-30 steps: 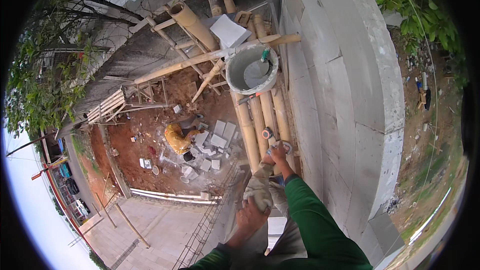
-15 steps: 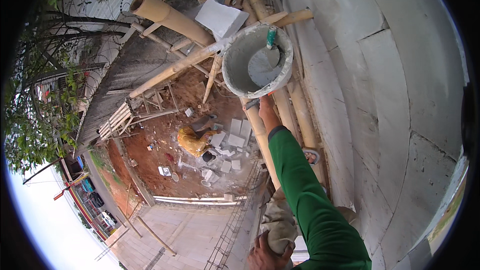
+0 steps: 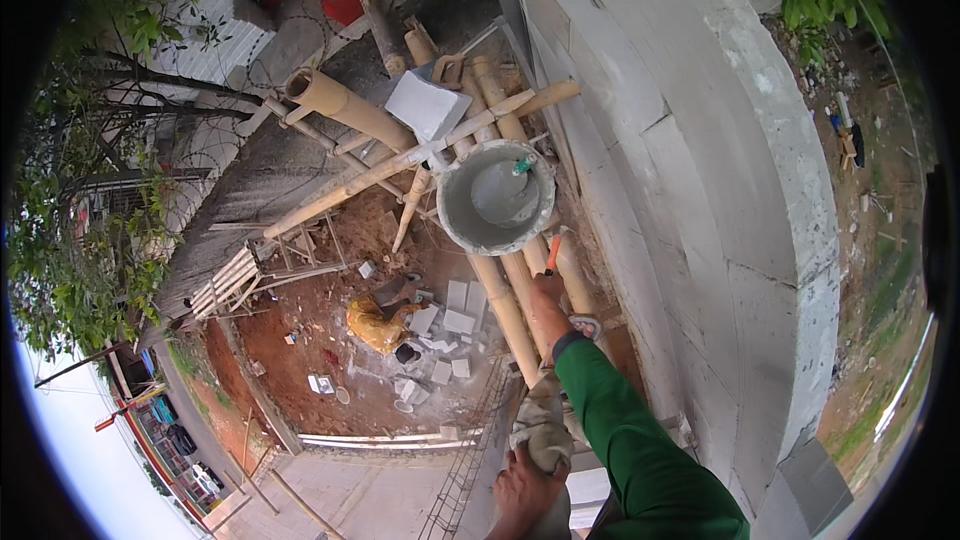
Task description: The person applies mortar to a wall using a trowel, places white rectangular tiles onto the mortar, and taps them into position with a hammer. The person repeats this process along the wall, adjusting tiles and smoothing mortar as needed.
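Tool (image 3: 553, 254): slim and orange where it shows, gripped at its near end, above the bamboo poles (image 3: 497, 302) and just on the near side of the bucket (image 3: 447, 208).
Right hand (image 3: 546, 288): stretched forward, fingers closed around the tool; the hand covers the rest of it.
Left hand (image 3: 524, 488): on the bent knee (image 3: 541, 430) in beige-grey trousers, fingers curved over the cloth; whether they pinch it, I cannot tell.
Bucket: round, grey, crusted at the rim, upright on the poles, with wet grey mix (image 3: 497, 202) inside.
Trowel (image 3: 523, 166): green handle leaning near the bucket's far right rim, blade down in the mix.
White block (image 3: 428, 107): beyond the bucket, to its left, with a wooden saw handle (image 3: 449, 68) just behind it.
Foot (image 3: 584, 327): sandalled, on the poles, near the right forearm.
Wall (image 3: 670, 190): pale grey blocks, rising along the right side.
Co-worker (image 3: 375, 326): yellow-orange top, bent over on the reddish ground well below, beside scattered pale blocks (image 3: 459, 322).
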Available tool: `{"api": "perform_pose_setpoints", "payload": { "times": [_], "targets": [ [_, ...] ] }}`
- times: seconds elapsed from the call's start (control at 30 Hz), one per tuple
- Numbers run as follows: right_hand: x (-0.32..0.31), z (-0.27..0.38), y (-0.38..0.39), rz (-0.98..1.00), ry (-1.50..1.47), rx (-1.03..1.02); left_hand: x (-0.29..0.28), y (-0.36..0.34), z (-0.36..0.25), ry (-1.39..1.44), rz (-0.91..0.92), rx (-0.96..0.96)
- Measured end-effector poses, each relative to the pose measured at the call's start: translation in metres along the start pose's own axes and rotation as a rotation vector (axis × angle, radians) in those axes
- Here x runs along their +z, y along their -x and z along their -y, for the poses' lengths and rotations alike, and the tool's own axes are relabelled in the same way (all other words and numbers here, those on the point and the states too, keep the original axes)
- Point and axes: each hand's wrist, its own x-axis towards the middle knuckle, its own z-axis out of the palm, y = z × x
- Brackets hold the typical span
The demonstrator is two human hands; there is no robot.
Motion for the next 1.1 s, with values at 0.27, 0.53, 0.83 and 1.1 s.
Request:
{"api": "perform_pose_setpoints", "payload": {
  "times": [0.27, 0.53, 0.83, 1.1],
  "targets": [
    [-0.216, -0.073, 0.137, -0.047, 0.265, -0.146, 0.025, 0.009, 0.029, -0.154, 0.049, 0.145],
    [-0.498, -0.104, 0.315, 0.172, 0.483, -0.446, 0.014, -0.003, 0.058, -0.177, 0.310, 0.466],
    [-0.638, -0.186, 0.512, -0.033, 0.063, -0.170, -0.061, 0.130, -0.089, -0.312, 0.212, 1.257],
    [-0.605, -0.219, 0.622, -0.446, -0.420, -0.109, -0.031, 0.346, -0.231, -0.295, 0.359, 1.807]
  ]
}}
